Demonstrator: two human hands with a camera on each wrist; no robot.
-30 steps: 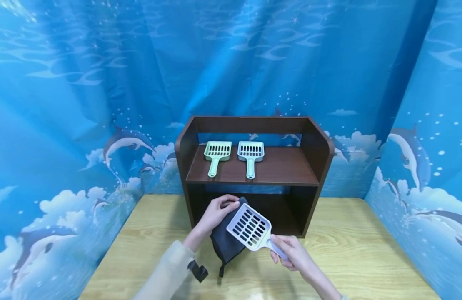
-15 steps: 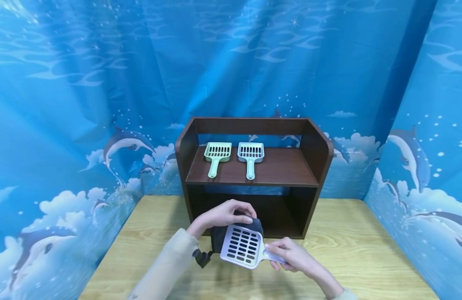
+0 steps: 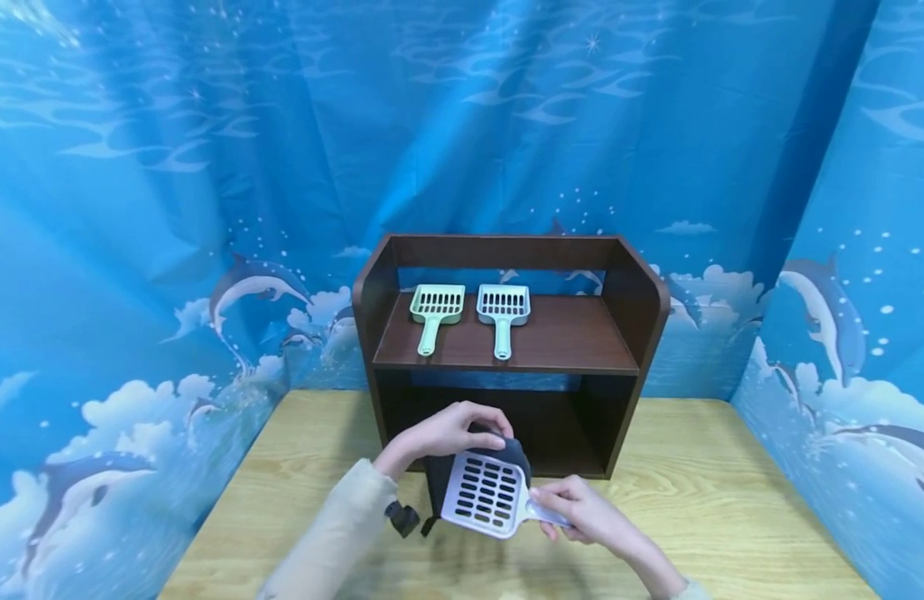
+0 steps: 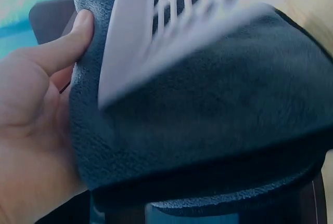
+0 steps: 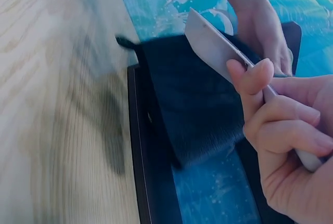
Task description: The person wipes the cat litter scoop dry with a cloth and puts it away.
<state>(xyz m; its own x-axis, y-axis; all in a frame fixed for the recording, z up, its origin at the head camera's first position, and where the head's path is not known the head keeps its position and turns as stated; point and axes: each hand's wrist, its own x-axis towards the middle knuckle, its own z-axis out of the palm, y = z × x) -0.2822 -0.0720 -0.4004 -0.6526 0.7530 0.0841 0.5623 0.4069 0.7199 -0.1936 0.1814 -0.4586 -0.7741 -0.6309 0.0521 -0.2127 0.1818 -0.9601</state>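
My right hand (image 3: 581, 510) grips the handle of a pale lilac slotted litter scoop (image 3: 462, 493), its slotted face turned up toward the head view. Fingers wrap the handle in the right wrist view. My left hand (image 3: 462, 429) pinches a dark grey plush cloth (image 4: 208, 104) between thumb and fingers. The cloth hangs behind and beside the scoop head, and in the left wrist view the scoop's edge overlaps it. A small loop dangles from a corner of the cloth (image 5: 192, 94). Both are held in front of the shelf's lower opening, over the table.
A dark brown two-tier shelf (image 3: 566, 333) stands on the wooden table (image 3: 701, 483). On its upper board lie a green litter scoop (image 3: 429, 331) and a light blue one (image 3: 502, 333), handles forward. A blue dolphin-print curtain (image 3: 462, 125) hangs behind and at both sides.
The scoop has turned and come lower, toward the person. My left hand has moved right and down with the cloth, closer over the scoop head. In the last half second little has shifted.
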